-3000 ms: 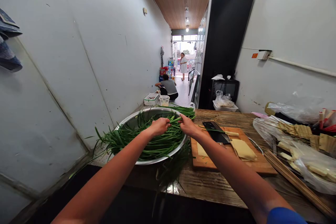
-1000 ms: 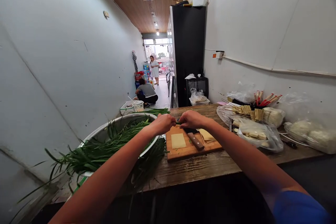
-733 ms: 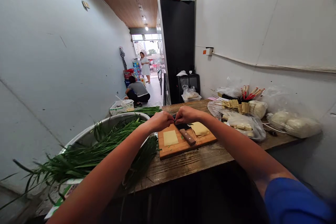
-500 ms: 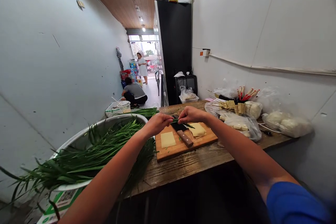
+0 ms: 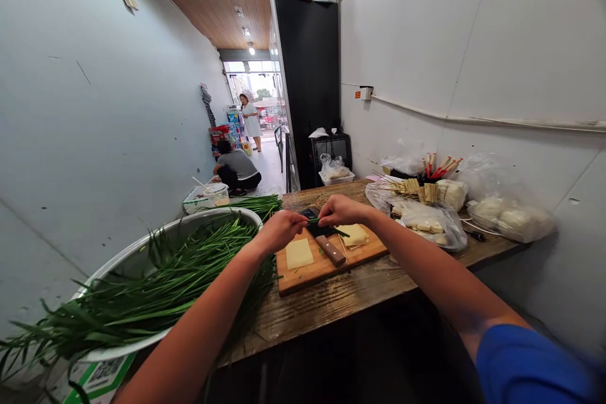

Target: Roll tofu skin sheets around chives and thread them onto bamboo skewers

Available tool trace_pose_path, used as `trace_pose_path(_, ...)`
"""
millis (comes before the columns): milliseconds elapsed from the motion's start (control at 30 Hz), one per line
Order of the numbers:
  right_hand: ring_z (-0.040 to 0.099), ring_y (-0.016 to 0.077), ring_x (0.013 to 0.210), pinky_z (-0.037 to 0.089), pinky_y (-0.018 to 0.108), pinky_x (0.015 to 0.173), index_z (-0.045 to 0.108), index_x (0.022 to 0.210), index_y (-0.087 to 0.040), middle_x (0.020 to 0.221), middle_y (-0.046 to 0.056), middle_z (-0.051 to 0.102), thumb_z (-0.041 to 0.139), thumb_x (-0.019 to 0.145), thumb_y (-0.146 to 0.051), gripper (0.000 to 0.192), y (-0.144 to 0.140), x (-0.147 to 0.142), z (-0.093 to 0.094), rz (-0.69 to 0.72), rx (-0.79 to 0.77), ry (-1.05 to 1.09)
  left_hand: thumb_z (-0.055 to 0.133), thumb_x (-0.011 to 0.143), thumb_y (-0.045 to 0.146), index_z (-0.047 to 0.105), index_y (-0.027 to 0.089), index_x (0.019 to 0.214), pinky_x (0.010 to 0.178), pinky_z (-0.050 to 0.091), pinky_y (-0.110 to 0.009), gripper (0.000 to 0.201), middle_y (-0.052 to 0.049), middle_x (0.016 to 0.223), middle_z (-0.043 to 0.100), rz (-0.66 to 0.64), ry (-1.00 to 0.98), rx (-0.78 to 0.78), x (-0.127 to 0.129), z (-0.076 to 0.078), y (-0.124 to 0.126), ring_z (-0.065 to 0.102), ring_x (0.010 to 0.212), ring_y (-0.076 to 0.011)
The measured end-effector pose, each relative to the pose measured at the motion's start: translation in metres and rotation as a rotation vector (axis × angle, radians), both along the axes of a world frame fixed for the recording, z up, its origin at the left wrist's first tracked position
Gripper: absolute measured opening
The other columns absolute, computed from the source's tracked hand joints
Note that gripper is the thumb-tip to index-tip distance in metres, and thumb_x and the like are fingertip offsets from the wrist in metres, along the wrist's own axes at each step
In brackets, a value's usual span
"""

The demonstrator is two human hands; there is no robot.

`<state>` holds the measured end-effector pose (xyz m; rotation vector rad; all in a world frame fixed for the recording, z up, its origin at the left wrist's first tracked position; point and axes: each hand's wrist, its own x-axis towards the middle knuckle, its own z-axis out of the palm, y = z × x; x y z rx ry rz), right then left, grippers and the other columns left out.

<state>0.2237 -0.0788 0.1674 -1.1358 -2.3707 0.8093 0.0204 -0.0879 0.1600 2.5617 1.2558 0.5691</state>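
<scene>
Between my two hands stretches a small piece of green chives (image 5: 313,221), held above a wooden cutting board (image 5: 303,276). My left hand (image 5: 284,229) pinches one end of it, and my right hand (image 5: 341,211) pinches it a short way along, with a cut end sticking out below the palm. Under them a cleaver with a brown wooden handle (image 5: 331,250) lies on the board, its dark blade partly hidden by my fingers. One pale yellow tofu sheet (image 5: 299,254) lies flat at the board's left. A small stack of sheets (image 5: 354,235) sits at the right.
A large white basin (image 5: 106,270) heaped with long green chives (image 5: 175,278) stands at left. Bagged food (image 5: 428,222), skewered rolls (image 5: 419,189) and red-tipped sticks (image 5: 440,167) crowd the table's right. Two people (image 5: 237,164) are farther back, one squatting, one standing.
The view has shifted slightly, moving the scene a little to the left. Both hands keep their pinch on the chives over the board, and the cut end at right points lower.
</scene>
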Motion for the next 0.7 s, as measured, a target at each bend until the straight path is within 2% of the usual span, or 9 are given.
trace_pose_path(167, 0.05, 0.0076, 0.042, 0.041, 0.019, 0.042, 0.065, 0.067, -0.01, 0.048, -0.002, 0.057, 0.069, 0.064, -0.036, 0.026, 0.006, 0.002, -0.017, -0.049, -0.338, 0.405, 0.045, 0.081, 0.04, 0.07, 0.015, 0.084, 0.061, 0.037, -0.02, 0.035, -0.002, 0.076, 0.066, 0.019, -0.264, -0.085, -0.003, -0.035, -0.002, 0.053, 0.068, -0.0128)
trace_pose_path(300, 0.055, 0.0076, 0.045, 0.047, 0.02, 0.046, 0.065, 0.071, -0.01, 0.052, 0.0, 0.061, 0.072, 0.064, -0.033, 0.026, 0.009, -0.006, -0.037, -0.074, -0.491, 0.625, 0.042, 0.082, 0.045, 0.068, 0.014, 0.091, 0.057, 0.038, -0.021, 0.042, -0.001, 0.068, 0.062, 0.152, -0.475, -0.141, 0.009, -0.062, -0.008, 0.051, 0.063, -0.0127)
trace_pose_path(400, 0.055, 0.0067, 0.045, 0.049, 0.019, 0.047, 0.064, 0.069, -0.01, 0.054, 0.0, 0.062, 0.073, 0.064, -0.031, 0.023, 0.011, -0.017, -0.056, -0.124, -0.55, 0.821, 0.039, 0.082, 0.047, 0.067, 0.014, 0.093, 0.06, 0.039, -0.021, 0.045, -0.002, 0.069, 0.062, 0.187, -0.565, -0.178, 0.016, -0.076, -0.009, 0.053, 0.069, -0.0144)
trace_pose_path(533, 0.058, 0.0075, 0.047, 0.051, 0.02, 0.049, 0.063, 0.068, -0.012, 0.056, 0.0, 0.064, 0.075, 0.063, -0.029, 0.022, 0.011, -0.036, -0.081, -0.213, -0.599, 1.02, 0.036, 0.083, 0.046, 0.065, 0.014, 0.084, 0.061, 0.04, -0.022, 0.043, -0.002, 0.071, 0.061, 0.214, -0.552, -0.191, 0.013, -0.087, -0.005, 0.052, 0.069, -0.014)
trace_pose_path(700, 0.058, 0.0081, 0.047, 0.052, 0.02, 0.05, 0.063, 0.067, -0.012, 0.057, 0.0, 0.064, 0.078, 0.058, -0.03, 0.025, 0.01, -0.055, -0.099, -0.27, -0.617, 1.209, 0.035, 0.084, 0.045, 0.059, 0.015, 0.07, 0.053, 0.035, -0.02, 0.041, 0.001, 0.062, 0.055, 0.294, -0.449, -0.183, 0.005, -0.084, -0.006, 0.047, 0.058, -0.0108)
